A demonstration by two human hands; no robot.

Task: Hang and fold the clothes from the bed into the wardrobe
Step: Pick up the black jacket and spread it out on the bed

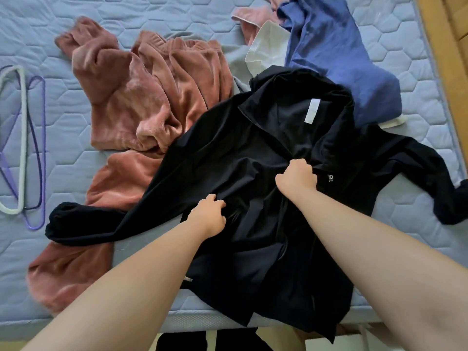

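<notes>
From the head camera, a black jacket (253,153) lies spread open and front-up on the bed (76,46), its hem hanging over the near edge and its sleeves thrown out to either side. That spread suggests it is being straightened for a hanger or a fold. The left hand (209,214) curls its fingers into a bunch of cloth low on one front panel. The right hand (297,177) is closed round the opening edge higher up, just beside a small pale logo. Both hands grip the same garment, probably to draw the two fronts together along the middle. The cloth looks thin, smooth and matte, creasing in soft shallow folds, and a white label (312,110) shows inside the collar. Partly under its left sleeve lies a heap of dusty-pink velvety clothes (141,97), plush and faintly shiny, with ribbed cuffs. Beyond the collar sits a crumpled blue garment (329,59) of plain woven look, touching a stiff white collar piece (266,44). Several thin loop-shaped hangers (22,138), pale green and purple, lie at the far left, well apart from the jacket but within reach for the hanging step. The mattress cover is pale blue and quilted in hexagons. The wardrobe is not in view.
</notes>
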